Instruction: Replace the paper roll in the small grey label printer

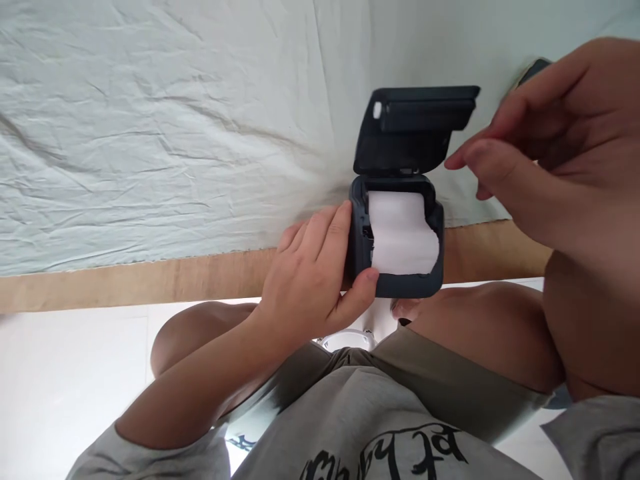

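Note:
A small dark blue portable thermal printer [400, 285] sits at the table's front edge with its lid [407, 147] swung up and back. Inside its compartment lies white paper [403, 233], the loose end spread toward me. My left hand [315, 273] grips the printer's left side, thumb over the front left corner and fingers along the side. To the right, my right hand [545, 147] hovers beside the lid, loosely curled with its fingers partly apart. One fingertip is close to the lid's right edge; whether it touches, I cannot tell. Nothing shows between those fingers.
A pale, wrinkled cloth [175, 147] covers the table, leaving a bare wooden edge strip [150, 273] along the front. Part of a dark object [535, 69] shows behind my right hand. My legs and a white floor [75, 387] are below the table edge.

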`<state>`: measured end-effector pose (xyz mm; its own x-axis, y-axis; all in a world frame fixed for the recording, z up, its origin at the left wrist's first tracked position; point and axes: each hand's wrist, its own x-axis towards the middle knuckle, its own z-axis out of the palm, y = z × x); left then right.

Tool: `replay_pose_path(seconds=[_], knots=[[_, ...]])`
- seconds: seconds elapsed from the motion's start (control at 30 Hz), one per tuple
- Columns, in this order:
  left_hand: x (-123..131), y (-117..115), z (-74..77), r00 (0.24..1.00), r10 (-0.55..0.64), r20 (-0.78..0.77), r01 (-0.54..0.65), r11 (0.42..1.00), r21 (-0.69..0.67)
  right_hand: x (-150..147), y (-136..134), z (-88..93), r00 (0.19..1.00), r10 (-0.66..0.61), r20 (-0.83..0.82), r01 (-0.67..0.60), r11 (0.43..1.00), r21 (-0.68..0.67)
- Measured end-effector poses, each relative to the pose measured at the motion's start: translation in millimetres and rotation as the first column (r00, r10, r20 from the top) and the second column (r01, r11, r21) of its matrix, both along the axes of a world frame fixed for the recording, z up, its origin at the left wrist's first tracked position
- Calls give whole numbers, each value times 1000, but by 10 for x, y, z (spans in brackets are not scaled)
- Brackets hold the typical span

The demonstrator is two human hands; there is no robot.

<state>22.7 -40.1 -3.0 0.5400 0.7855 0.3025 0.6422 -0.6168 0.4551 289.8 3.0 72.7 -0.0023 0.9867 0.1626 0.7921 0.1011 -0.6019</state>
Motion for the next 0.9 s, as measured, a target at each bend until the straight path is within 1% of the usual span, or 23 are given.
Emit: replay_pose_path(seconds=[0.03, 0.13, 0.2, 0.33, 0.43, 0.53, 0.63, 0.73, 0.9], knots=[[1, 0, 4, 1000, 1, 7, -1, 1000, -1, -5, -3, -2, 999, 23, 24, -23, 1000, -2], [4, 4, 16, 1000, 2, 14, -1, 1000, -9, -17, 11, -53, 978, 182, 105, -183, 983, -1], [5, 2, 18, 1000, 1, 13, -1, 1000, -20, -10, 45, -113, 957, 253, 144, -255, 967, -7], [6, -16, 8, 999, -4, 46, 6, 999, -33, 36, 136, -201, 908, 335, 252, -338, 941, -32], [4, -27, 3, 998, -5, 70, 9, 998, -60, 71, 195, -209, 861, 395, 322, -401, 915, -49], [-11, -25, 3, 998, -4, 70, 10, 996, -87, 92, 244, -216, 803, 449, 392, -445, 889, -107], [-32, -15, -4, 998, -6, 65, 12, 995, -100, 102, 288, -247, 773, 467, 430, -459, 879, -129], [-34, -7, -17, 997, -4, 76, 10, 997, -81, 95, 305, -276, 765, 474, 436, -472, 873, -122], [-19, 1, -19, 997, 1, 71, 7, 995, -104, 33, 266, -265, 787, 443, 428, -476, 879, -35]])
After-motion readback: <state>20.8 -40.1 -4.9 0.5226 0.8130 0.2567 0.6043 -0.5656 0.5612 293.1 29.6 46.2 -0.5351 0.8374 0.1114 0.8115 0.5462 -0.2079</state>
